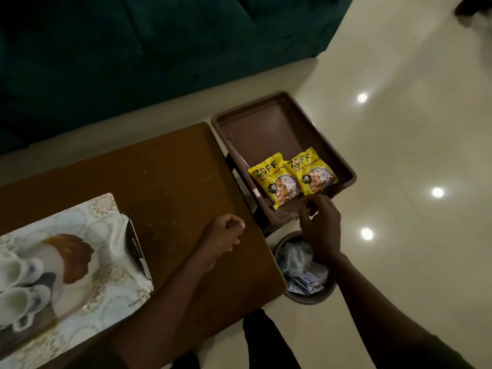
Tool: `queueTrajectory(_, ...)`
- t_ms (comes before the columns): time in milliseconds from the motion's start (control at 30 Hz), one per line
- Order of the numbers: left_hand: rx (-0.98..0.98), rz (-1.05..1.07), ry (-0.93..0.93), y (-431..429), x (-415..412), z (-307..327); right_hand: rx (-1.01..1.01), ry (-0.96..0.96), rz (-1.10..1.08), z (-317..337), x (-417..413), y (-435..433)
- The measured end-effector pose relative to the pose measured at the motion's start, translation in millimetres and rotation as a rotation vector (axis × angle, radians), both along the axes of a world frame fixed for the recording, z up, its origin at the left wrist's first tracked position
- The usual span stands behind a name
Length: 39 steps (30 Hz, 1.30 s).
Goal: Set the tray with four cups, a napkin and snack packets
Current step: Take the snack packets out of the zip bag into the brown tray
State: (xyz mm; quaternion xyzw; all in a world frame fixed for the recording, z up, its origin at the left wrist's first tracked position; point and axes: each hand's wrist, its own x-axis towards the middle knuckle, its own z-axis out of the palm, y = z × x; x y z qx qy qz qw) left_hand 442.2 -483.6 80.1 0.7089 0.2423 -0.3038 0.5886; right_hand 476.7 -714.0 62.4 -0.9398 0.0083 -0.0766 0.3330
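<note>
A white patterned tray with a bird picture lies at the table's left. White cups with blue marks lie on it at the far left, and a folded white napkin sits along its right side. Two yellow snack packets lie side by side in a brown tray to the right of the table. My right hand hovers at the brown tray's near edge, fingers curled and apart, just below the packets. On the tabletop rests my left hand, closed in a loose fist with nothing in it.
The brown wooden table has crumbs on it. A round waste bin full of wrappers stands on the floor under my right wrist. A dark green sofa fills the back. Glossy tile floor lies to the right.
</note>
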Motion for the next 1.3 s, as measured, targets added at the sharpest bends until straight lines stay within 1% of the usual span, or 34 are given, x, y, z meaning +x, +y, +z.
queueTrajectory(67, -0.040, 0.054, -0.041, 9.2, -4.4, 7.3, 0.002, -0.009, -0.018, 7.8, 11.1, 10.4)
queueTrajectory(133, -0.115, 0.153, -0.074, 12.8, -5.7, 15.4, -0.002, -0.017, -0.030, 16.3, 22.8, 16.7)
queueTrajectory(267, -0.237, 0.299, -0.112, -2.3, 20.1, 32.1, -0.039, -0.019, 0.030, 30.5, 57.9, 13.0)
queueTrajectory(433, -0.330, 0.453, -0.073, -38.1, 53.4, 34.8, -0.120, -0.012, 0.061, 30.8, 94.3, -7.9)
queueTrajectory(567, -0.334, 0.584, -0.020, -68.2, 75.6, 20.1, -0.131, 0.119, 0.076, 23.1, 120.8, -31.1)
queueTrajectory(633, -0.316, 0.632, -0.001, -81.9, 87.1, 10.9, -0.150, 0.237, 0.089, 16.0, 134.7, -42.4)
queueTrajectory(767, -0.192, 0.678, 0.033, -108.5, 109.3, -10.4, -0.210, 0.488, 0.097, -0.8, 161.8, -60.6)
queueTrajectory(900, -0.114, 0.730, 0.043, -132.0, 125.3, -29.1, -0.249, 0.636, 0.126, -15.5, 182.6, -74.7)
queueTrajectory(1000, 0.002, 0.755, 0.057, -144.5, 133.3, -38.9, -0.214, 0.711, 0.136, -22.8, 191.9, -79.1)
queueTrajectory(1100, 0.033, 0.786, 0.090, -152.8, 140.2, -41.4, -0.197, 0.768, 0.159, -28.5, 196.4, -78.3)
queueTrajectory(1200, 0.159, 0.774, 0.142, -151.0, 145.4, -47.3, -0.198, 0.763, 0.131, -32.8, 200.7, -77.5)
queueTrajectory(1300, 0.114, 0.772, 0.150, -150.8, 144.9, -54.1, -0.266, 0.772, 0.147, -32.7, 202.2, -76.2)
